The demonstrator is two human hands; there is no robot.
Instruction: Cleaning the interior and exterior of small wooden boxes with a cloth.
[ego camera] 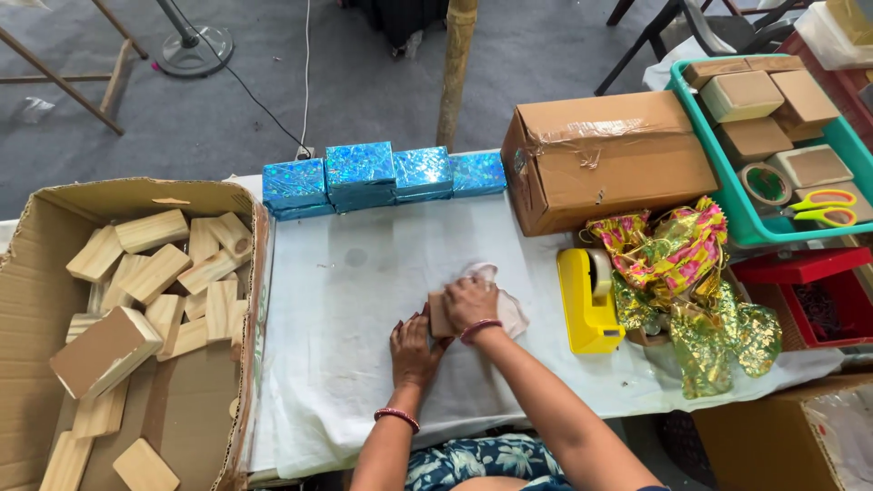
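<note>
Small wooden block [440, 314], brown, standing on edge near the middle of a white-covered table [346, 300], long axis running roughly away from the viewer, far end toward the blue boxes. Right hand [470, 301] laid over the block's top and right side, fingers curled and closed on it, pressing a pale cloth [496, 295] against it. Left hand [414, 351] just beside and below, fingertips touching the block's near left side; whether clasped round it cannot be told. Red bangle on each wrist.

Outward to the right, close by: yellow tape dispenser [589, 302], then a heap of shiny pink, yellow and green wrapping foil [691, 273]. Behind those, a taped cardboard carton [605, 155]. Far right, a teal basket [768, 227] holding more blocks, a tape roll and yellow-handled scissors [823, 207].

Along the table's far edge, a row of boxes wrapped in glittering blue paper [382, 175].

Left of the table, a large open cardboard box [36, 300] piled with plain wooden blocks [155, 273].
</note>
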